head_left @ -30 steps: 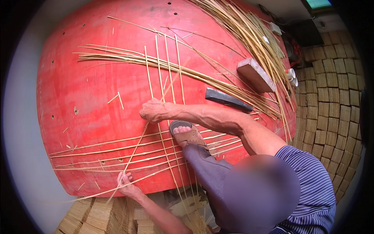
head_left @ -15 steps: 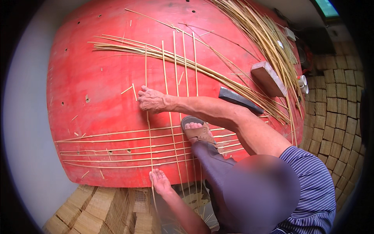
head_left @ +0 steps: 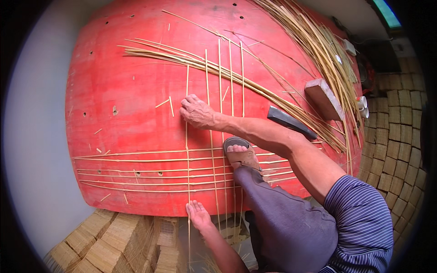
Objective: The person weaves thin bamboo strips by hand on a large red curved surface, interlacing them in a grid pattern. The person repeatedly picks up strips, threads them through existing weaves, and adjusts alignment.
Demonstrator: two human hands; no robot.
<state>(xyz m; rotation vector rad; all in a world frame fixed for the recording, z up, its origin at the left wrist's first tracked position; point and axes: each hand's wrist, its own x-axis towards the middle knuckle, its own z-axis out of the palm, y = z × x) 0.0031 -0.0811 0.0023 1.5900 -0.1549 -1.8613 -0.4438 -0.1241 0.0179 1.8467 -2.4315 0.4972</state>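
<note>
Head: vert. strip, frame ctr-left; R hand atop upper pt., grip unclear; L hand beside lower, fingers open.

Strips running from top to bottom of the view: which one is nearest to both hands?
The leftmost strip: it passes the right hand and left hand.

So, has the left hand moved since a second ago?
Yes, to the right: the left hand now sits closer to the black bar lying on the red board.
</note>
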